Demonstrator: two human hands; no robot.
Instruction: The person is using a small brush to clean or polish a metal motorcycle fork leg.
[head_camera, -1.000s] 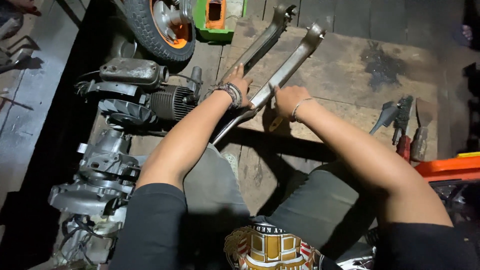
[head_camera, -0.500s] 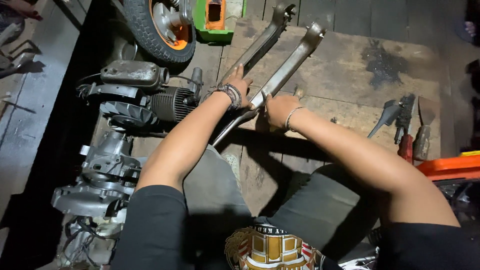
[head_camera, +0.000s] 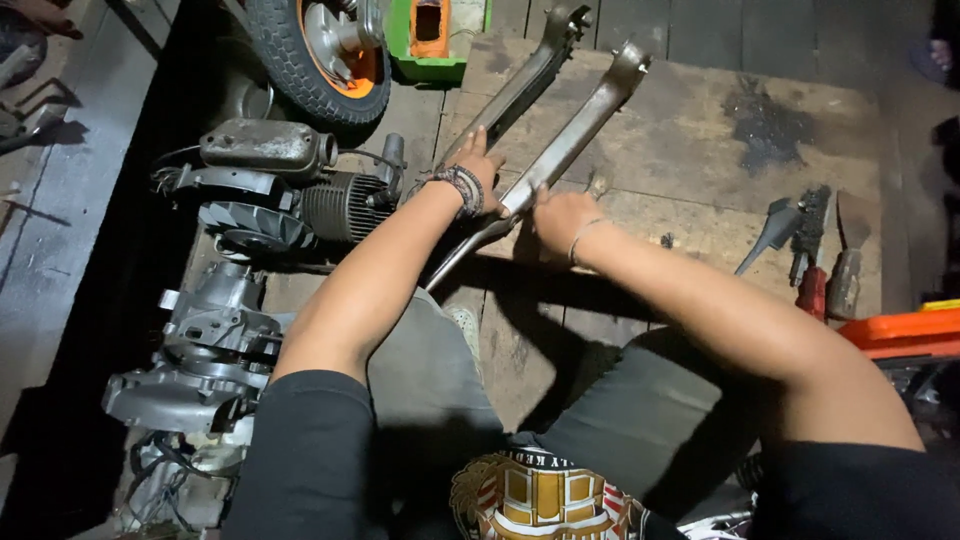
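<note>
A grey metal two-armed fork part (head_camera: 570, 140) lies across the wooden boards, its two arms pointing away from me. My left hand (head_camera: 478, 170), with a beaded bracelet on the wrist, is closed on the part where the arms meet. My right hand (head_camera: 560, 218), with a thin bracelet, rests fisted on the boards against the near end of the right arm; whether it holds a small tool I cannot tell.
A small engine (head_camera: 270, 190) and more engine casings (head_camera: 200, 350) sit at my left. A wheel with an orange hub (head_camera: 320, 50) and a green box (head_camera: 440, 35) lie at the back. Hand tools (head_camera: 810, 250) and an orange case (head_camera: 900, 330) are at the right.
My right hand slid a little left and nearer along the fork arm. My left hand kept its hold.
</note>
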